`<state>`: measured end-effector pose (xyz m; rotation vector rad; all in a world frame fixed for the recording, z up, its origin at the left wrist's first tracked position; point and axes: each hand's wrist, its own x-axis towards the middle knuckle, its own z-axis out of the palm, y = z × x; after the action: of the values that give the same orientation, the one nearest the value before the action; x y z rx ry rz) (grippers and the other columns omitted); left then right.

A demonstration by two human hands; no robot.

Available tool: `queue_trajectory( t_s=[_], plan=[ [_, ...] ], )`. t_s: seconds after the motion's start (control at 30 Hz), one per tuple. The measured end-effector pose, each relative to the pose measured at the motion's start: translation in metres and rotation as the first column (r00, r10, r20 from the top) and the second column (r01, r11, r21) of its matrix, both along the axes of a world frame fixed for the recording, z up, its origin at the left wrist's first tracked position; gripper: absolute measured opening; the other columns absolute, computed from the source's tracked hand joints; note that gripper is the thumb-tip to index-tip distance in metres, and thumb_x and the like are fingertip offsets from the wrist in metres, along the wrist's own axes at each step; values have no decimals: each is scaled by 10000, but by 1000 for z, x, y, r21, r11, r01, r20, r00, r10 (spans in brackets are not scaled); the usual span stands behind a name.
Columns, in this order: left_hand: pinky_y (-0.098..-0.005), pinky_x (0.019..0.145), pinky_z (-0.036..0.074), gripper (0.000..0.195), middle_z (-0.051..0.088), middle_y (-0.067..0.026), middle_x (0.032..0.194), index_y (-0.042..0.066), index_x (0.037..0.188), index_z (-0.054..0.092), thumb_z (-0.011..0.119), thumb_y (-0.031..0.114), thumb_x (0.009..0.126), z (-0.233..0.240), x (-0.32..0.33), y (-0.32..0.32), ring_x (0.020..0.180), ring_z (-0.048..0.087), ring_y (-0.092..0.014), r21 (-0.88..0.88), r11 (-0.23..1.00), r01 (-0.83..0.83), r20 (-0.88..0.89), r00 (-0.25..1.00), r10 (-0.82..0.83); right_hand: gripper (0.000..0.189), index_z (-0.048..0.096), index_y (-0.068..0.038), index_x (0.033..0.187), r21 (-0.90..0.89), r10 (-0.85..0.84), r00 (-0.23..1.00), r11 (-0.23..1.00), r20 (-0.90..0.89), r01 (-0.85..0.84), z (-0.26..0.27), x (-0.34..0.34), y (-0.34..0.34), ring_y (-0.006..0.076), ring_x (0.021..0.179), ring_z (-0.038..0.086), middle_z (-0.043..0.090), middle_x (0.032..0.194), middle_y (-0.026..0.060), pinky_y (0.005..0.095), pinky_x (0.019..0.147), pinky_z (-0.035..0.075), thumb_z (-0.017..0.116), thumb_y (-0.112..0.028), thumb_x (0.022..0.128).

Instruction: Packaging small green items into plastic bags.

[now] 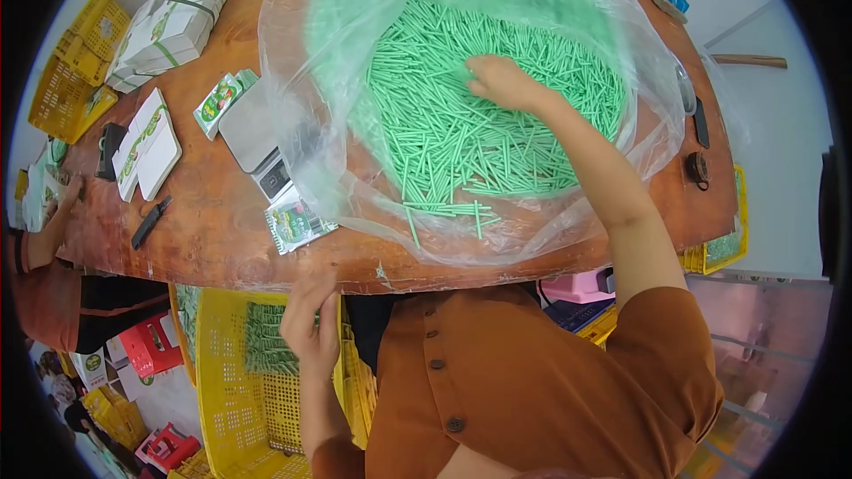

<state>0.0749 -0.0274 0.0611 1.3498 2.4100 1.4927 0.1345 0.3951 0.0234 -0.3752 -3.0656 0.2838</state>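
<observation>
A large clear plastic bag point(379, 229) lies spread on the wooden table, its mouth facing me. Inside is a heap of thin green sticks point(439, 113). My right hand point(502, 84) reaches over the heap with curled fingers at the sticks; what lies between its fingertips is hidden. My left hand point(311, 326) is slightly blurred at the table's front edge, above a yellow plastic crate point(229, 372). Whether it holds anything does not show. Just beyond it lies a printed green-and-white packet point(296, 223). Beside the bag, its film partly covers a small digital scale point(256, 140).
The wooden table point(219, 239) also carries flat white cartons point(150, 146), strapped cartons point(170, 23), a utility knife point(152, 223), another packet point(218, 103) and a tape roll point(697, 168). A co-worker's hand point(66, 193) is at the left end. Yellow baskets point(66, 86) stand beyond.
</observation>
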Motion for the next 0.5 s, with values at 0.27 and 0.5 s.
queue_trajectory(
  t_s=[0.27, 0.5],
  plan=[
    [-477, 1025, 193, 640, 313, -195, 1343, 13, 1320, 279, 541, 340, 836, 17, -19, 221, 1260, 276, -344, -166, 955, 246, -329, 899, -289, 271, 393, 10, 1005, -326, 51, 954, 933, -296, -151, 44, 18, -57, 413, 770, 525, 550, 821, 234, 444, 644, 417, 495, -153, 815],
    [-356, 1046, 183, 751, 206, -195, 1394, 4, 1378, 61, 372, 487, 894, 16, 4, 285, 1281, 248, -260, 664, 744, -80, 733, 265, -626, 169, 419, -38, 1005, -765, -434, 690, 582, -579, -275, 43, 26, -67, 93, 655, 469, 487, 720, 14, 255, 602, 406, 457, -169, 906]
  ],
)
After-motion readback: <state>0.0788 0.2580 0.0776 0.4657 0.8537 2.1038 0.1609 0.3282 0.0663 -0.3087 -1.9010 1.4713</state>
